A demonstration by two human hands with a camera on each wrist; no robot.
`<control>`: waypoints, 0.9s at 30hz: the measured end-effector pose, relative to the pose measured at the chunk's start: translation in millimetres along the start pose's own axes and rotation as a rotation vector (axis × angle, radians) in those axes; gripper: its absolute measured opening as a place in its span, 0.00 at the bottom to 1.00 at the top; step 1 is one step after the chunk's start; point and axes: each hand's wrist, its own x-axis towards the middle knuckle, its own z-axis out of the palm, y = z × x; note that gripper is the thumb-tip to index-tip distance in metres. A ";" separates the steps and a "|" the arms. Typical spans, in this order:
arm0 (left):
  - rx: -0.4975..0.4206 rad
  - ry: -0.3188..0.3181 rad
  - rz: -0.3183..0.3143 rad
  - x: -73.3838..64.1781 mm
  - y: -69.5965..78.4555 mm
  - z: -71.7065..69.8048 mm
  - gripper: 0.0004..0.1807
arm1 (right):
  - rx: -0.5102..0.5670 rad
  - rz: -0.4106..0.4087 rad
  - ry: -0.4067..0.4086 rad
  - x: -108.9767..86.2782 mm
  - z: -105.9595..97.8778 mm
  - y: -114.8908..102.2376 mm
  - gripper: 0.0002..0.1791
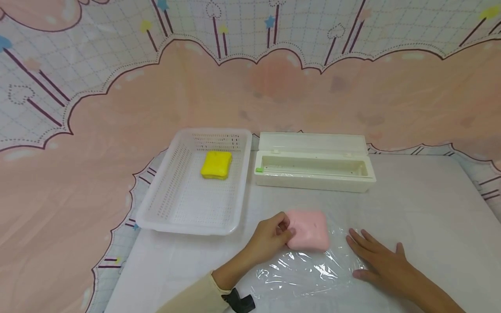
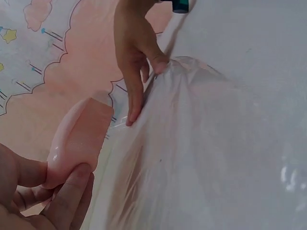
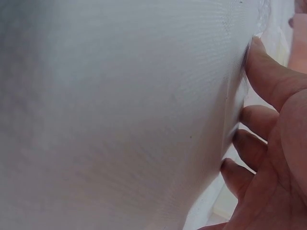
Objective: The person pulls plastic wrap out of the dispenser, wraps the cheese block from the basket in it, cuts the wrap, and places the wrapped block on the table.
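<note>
My left hand (image 1: 268, 237) pinches the left edge of a pink, rounded square block (image 1: 309, 230), with the thumb on one side and curled fingers on the other. The left wrist view shows the block (image 2: 79, 139) held tilted on edge between the fingertips. Beneath and in front of it lies a crinkled sheet of clear plastic film (image 1: 305, 276). At the film's right side my right hand (image 1: 385, 265) rests with its fingers spread, fingertips touching the film's edge. In the right wrist view the fingers (image 3: 254, 148) press down on the white surface.
A white perforated basket (image 1: 164, 224) stands at the back left, with a yellow rounded square block (image 1: 216, 165) inside. To its right is a long white box (image 1: 313, 182), lid raised, with a green piece (image 1: 259, 170) at its left end. A white cloth (image 1: 422, 208) covers the table.
</note>
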 end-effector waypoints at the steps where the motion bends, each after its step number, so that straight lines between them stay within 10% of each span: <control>1: -0.005 -0.007 -0.009 0.5 -1.5 2.3 0.06 | -0.003 -0.001 0.001 -0.1 0.0 0.0 0.49; 27: 0.096 -0.025 -0.013 -7.5 -16.6 22.3 0.11 | -0.008 -0.002 -0.024 2.4 -3.0 1.3 0.50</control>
